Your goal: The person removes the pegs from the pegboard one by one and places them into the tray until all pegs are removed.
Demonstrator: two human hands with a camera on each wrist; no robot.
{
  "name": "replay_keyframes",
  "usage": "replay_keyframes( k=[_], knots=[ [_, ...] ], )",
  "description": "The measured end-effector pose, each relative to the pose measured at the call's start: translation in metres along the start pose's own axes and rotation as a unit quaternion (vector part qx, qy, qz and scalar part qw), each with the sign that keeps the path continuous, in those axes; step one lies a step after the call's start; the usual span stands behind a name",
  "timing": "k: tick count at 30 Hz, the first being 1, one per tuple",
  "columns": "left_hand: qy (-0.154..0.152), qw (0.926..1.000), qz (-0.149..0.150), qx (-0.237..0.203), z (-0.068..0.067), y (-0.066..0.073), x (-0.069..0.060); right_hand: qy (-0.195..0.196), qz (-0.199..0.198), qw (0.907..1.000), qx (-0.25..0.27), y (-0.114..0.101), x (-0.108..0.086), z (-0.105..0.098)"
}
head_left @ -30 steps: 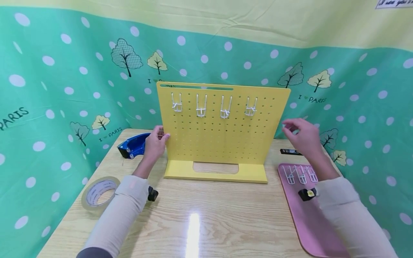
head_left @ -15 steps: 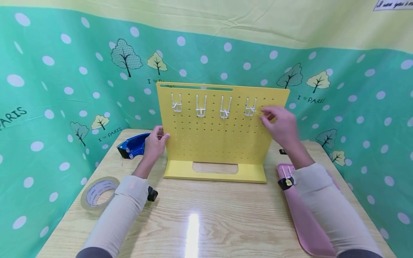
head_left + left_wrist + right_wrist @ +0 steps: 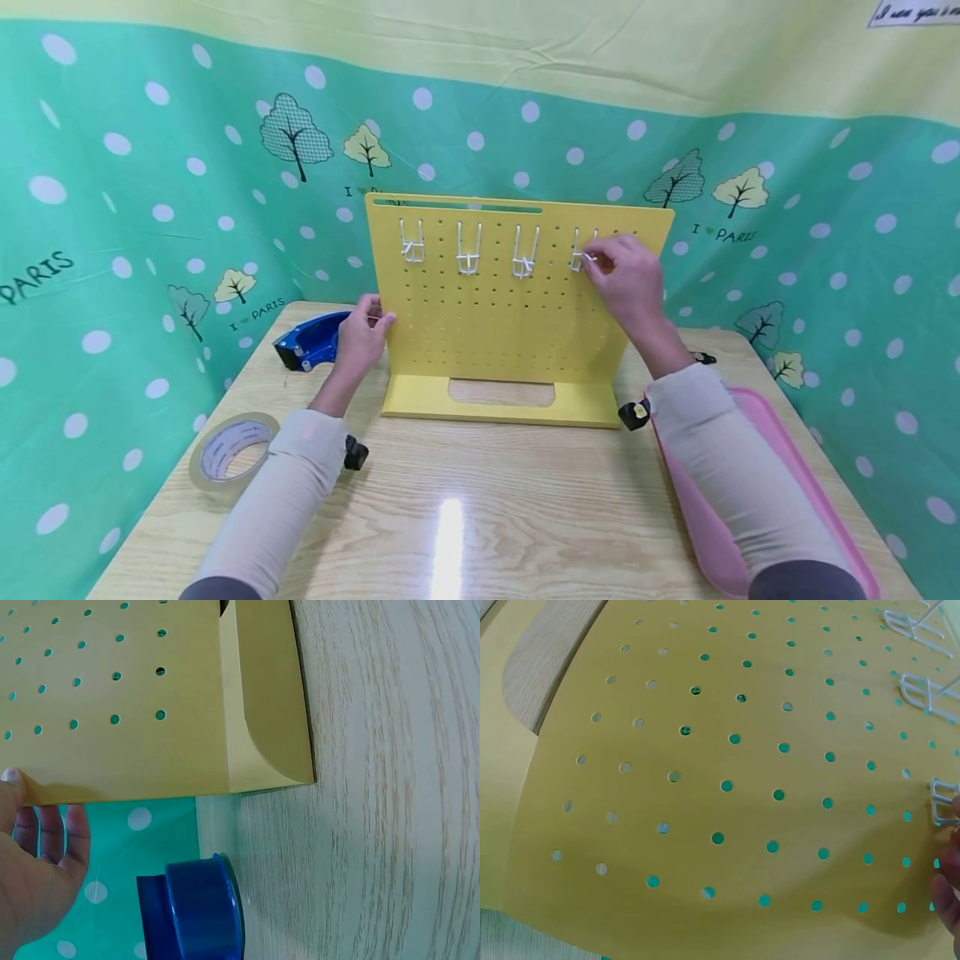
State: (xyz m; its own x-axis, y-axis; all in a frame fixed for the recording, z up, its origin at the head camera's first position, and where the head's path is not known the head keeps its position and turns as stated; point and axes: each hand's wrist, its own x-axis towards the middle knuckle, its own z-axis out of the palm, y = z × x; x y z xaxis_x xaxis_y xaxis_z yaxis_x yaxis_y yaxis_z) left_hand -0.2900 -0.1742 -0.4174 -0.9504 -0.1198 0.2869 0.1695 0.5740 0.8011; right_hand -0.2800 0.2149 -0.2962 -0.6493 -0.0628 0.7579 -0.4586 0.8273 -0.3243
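Observation:
A yellow pegboard (image 3: 495,333) stands upright on its base, several white wire hooks hanging in a row near its top. My left hand (image 3: 362,333) grips the board's left edge; in the left wrist view the thumb of that hand (image 3: 34,877) lies on the front, the fingers behind. At the rightmost hook (image 3: 576,260), the thumb and fingertips of my right hand (image 3: 628,279) pinch its lower part. In the right wrist view this hook (image 3: 939,802) shows at the right edge, with the fingers of the hand (image 3: 949,889) partly in view.
A blue tape dispenser (image 3: 313,340) sits behind my left wrist, and a roll of clear tape (image 3: 217,454) lies at the left. The pink tray (image 3: 780,442) is at the right, partly under my right sleeve. A small black object (image 3: 703,357) lies behind it.
My right hand has moved left from beside the board to the rightmost hook and taken hold of it. My left hand has stayed on the board's edge.

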Motion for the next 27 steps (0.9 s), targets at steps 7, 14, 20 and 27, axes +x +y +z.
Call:
replay_keyframes(
  k=[7,14,20,27],
  knots=[
    [-0.002,1.0000,-0.001,0.005,0.000,0.002,0.000,0.005,0.000,0.9999,-0.011,0.001,-0.001,0.001],
    [-0.005,1.0000,-0.002,0.000,0.000,0.002,0.000,0.016,-0.018,0.9997,0.007,-0.003,-0.003,-0.003],
    [-0.004,1.0000,-0.005,-0.006,0.000,0.003,-0.001,0.030,-0.041,0.9984,0.023,-0.002,-0.006,-0.014],
    [-0.005,1.0000,-0.006,-0.004,0.000,0.002,0.000,0.001,-0.009,0.9999,0.015,0.018,-0.020,-0.039]
  ],
)
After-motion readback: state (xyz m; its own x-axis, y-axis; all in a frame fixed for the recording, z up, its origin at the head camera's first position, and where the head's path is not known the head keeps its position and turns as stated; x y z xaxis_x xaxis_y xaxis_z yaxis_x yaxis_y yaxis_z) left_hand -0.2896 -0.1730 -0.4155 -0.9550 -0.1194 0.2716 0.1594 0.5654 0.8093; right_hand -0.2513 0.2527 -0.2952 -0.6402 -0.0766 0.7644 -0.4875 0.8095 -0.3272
